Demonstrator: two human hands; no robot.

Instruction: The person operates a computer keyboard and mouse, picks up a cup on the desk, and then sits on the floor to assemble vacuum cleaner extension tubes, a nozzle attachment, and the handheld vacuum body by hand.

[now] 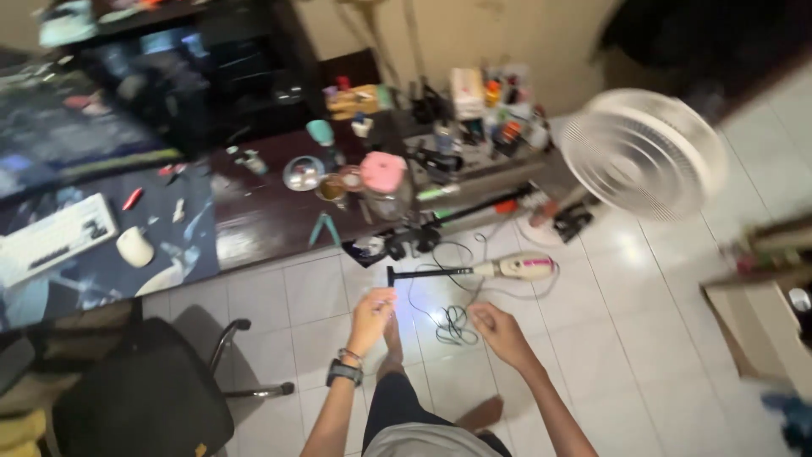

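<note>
My left hand (373, 314), with a dark watch on its wrist, is raised over the white tiled floor, fingertips drawn together. Blur hides whether anything thin is pinched in them. My right hand (499, 331) is level with it on the right, fingers curled, right beside a tangle of black cable (455, 326) on the floor. I cannot tell if it grips the cable. Just beyond both hands lies a white and pink stick-shaped appliance (507, 269) with a black shaft, its cord running to the tangle. My bare feet show below the hands.
A dark wooden desk (262, 216) crowded with small items, a pink-lidded jar (385, 179), a keyboard (52, 239) and a mouse (134, 246) spans the back. A white fan (643, 152) stands at the right, a black office chair (144, 398) lower left, a cardboard box (761, 330) far right.
</note>
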